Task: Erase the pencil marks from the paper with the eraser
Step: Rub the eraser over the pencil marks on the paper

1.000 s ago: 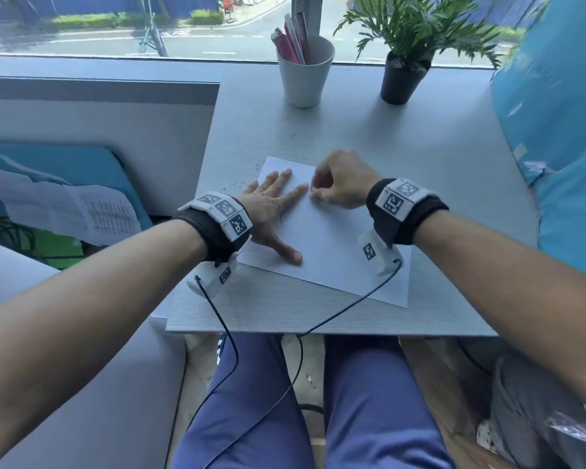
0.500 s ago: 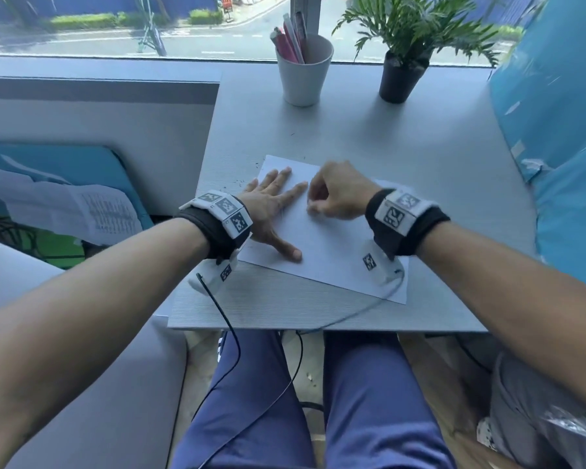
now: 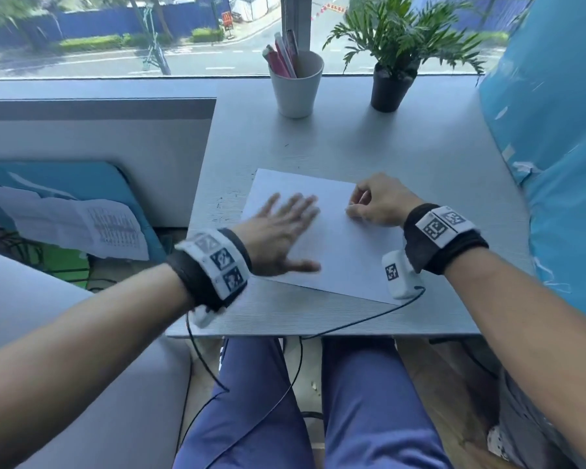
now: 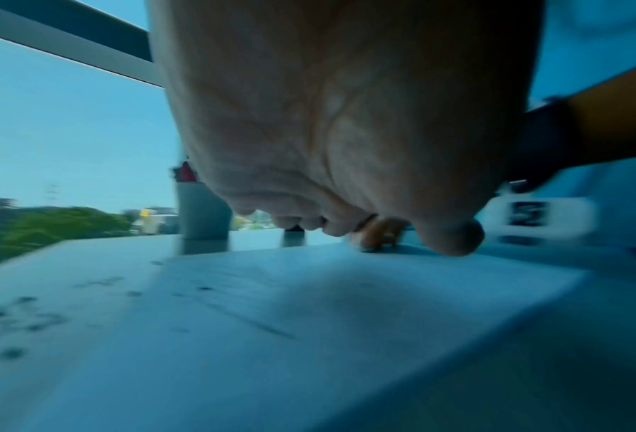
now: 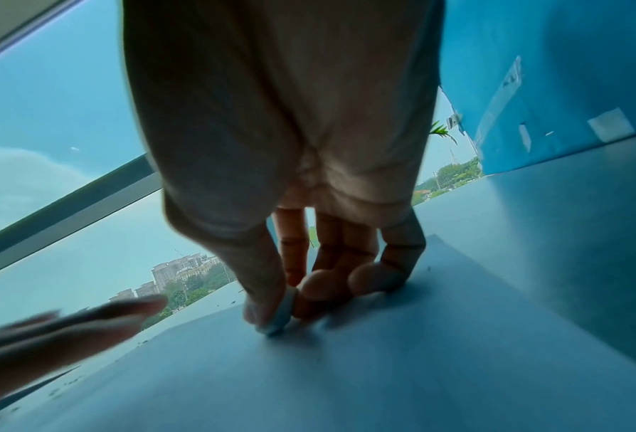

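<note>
A white sheet of paper lies on the grey table. My left hand lies flat and blurred over the sheet's left part, fingers spread. My right hand rests near the sheet's far right edge, fingers curled. In the right wrist view the thumb and fingers pinch a small white eraser, its lower end touching the paper. The left hand's fingers show at the left of that view. No pencil marks are plain on the sheet; dark crumbs lie on the table left of it.
A white cup with pens and a potted plant stand at the table's far edge by the window. A blue wrapped object borders the right side. Cables hang over the near edge. Papers lie to the left below.
My right hand has moved right with the eraser, away from the left hand. My left hand has shifted across the sheet and is motion-blurred, fingers still straight.
</note>
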The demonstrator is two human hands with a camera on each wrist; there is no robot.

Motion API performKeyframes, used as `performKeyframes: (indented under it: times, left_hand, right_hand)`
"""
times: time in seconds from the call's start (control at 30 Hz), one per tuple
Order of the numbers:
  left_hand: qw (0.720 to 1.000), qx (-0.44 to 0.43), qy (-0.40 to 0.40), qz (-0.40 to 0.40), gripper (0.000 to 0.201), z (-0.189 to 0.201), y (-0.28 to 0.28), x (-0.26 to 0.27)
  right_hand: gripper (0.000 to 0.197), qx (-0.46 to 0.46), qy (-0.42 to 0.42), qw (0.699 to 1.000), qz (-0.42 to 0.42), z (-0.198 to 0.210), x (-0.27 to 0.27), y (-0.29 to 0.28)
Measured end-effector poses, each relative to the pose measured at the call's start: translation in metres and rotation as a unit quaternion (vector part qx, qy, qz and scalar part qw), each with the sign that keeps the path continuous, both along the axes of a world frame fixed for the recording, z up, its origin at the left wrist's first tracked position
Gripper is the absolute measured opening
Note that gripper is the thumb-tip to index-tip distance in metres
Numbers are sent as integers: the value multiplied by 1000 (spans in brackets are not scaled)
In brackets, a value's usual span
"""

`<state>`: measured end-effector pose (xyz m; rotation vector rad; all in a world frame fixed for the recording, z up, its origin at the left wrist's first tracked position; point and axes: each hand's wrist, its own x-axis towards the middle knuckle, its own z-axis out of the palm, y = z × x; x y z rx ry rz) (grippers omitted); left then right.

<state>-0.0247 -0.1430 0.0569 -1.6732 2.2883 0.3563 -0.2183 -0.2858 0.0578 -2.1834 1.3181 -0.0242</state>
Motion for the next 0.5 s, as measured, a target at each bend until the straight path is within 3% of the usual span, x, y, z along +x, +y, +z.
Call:
performKeyframes:
  times: [0.1, 0.17, 0.3, 0.5]
  left_hand:
    - [989, 48, 60, -124, 95, -18, 31, -37]
    - [989, 55, 75, -117, 90, -30, 40, -37]
    - [995, 62, 76, 3, 94, -25, 38, 2]
    - [970, 44, -39, 235, 113, -13, 12, 43]
  right_hand:
    - [11, 4, 2, 1000, 4, 2, 0, -1]
    - [10, 17, 2, 1000, 2, 3, 0, -1]
    - [7, 28, 5, 1000, 1, 6, 1, -2]
    - [8, 26, -1, 1000, 0, 3, 3, -3]
